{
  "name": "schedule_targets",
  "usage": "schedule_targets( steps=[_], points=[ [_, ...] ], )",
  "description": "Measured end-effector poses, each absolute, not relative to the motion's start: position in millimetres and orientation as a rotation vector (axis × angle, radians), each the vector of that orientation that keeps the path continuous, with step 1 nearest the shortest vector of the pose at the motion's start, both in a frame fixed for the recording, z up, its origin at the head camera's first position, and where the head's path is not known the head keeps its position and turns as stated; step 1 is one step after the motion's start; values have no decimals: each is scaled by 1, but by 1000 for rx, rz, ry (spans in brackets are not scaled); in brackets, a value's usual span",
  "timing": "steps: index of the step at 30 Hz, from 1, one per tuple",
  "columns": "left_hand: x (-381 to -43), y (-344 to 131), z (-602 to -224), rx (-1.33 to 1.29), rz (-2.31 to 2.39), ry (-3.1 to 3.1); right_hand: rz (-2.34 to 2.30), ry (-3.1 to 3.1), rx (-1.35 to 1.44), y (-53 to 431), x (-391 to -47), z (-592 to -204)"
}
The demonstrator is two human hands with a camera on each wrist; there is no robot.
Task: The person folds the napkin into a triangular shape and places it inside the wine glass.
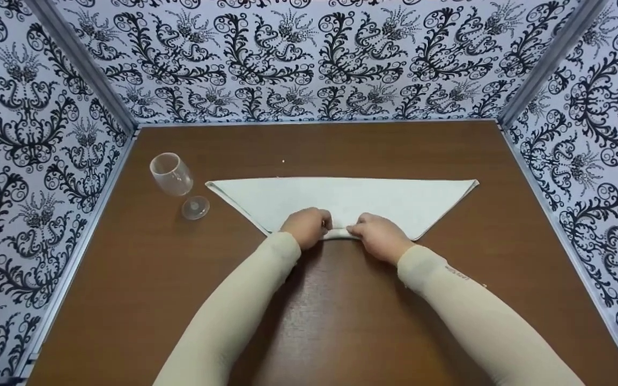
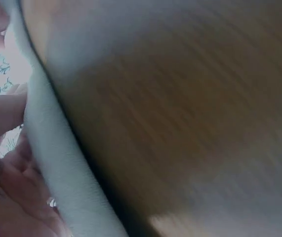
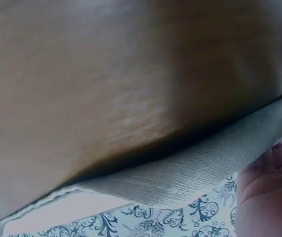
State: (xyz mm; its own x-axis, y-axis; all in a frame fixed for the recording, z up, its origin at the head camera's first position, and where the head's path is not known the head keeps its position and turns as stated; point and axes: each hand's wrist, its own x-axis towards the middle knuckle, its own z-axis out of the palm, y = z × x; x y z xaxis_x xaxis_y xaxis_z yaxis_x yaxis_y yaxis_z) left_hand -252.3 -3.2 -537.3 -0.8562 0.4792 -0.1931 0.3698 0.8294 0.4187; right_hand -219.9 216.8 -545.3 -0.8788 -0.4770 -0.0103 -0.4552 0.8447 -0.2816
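Observation:
A white cloth napkin (image 1: pixel 336 198) lies on the brown table, its long straight edge at the back and its near edge rolled over. My left hand (image 1: pixel 307 226) pinches the rolled edge left of its middle. To the right, my right hand (image 1: pixel 381 234) grips the same roll between thumb and fingers. A short stretch of roll shows between the two hands. In the left wrist view the roll (image 2: pixel 61 143) runs along the left fingers (image 2: pixel 5 111). The right wrist view shows the roll (image 3: pixel 195 170) leading to the right hand at the right edge.
A clear stemmed glass (image 1: pixel 172 174) stands on the table left of the napkin, its round foot (image 1: pixel 196 207) nearer to me. Walls with black scroll patterns (image 1: pixel 293 59) enclose the table (image 1: pixel 309 321) at the back and both sides.

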Motion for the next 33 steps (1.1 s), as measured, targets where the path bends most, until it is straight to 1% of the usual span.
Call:
schedule_targets(
  steps=[3,5,10,12,18,28,33],
  points=[
    [-250,-4,-536,845,443,2786,-525,2909,-621,216,-220,-544],
    [-247,-6,-534,980,374,2806,-477,2895,-642,216,-217,-542],
    [-244,-16,-540,1146,289,2768,-158,2891,-977,222,-210,-541],
    [-244,-18,-541,1181,264,2747,-175,2887,-1011,226,-209,-540],
    [-246,-18,-539,1194,210,2712,-315,2855,-1027,232,-208,-538],
    [-244,-17,-538,1134,224,2720,-316,2915,-1040,228,-212,-541],
    [-241,-16,-537,1128,190,2767,-263,2918,-994,229,-212,-540]
  ],
)
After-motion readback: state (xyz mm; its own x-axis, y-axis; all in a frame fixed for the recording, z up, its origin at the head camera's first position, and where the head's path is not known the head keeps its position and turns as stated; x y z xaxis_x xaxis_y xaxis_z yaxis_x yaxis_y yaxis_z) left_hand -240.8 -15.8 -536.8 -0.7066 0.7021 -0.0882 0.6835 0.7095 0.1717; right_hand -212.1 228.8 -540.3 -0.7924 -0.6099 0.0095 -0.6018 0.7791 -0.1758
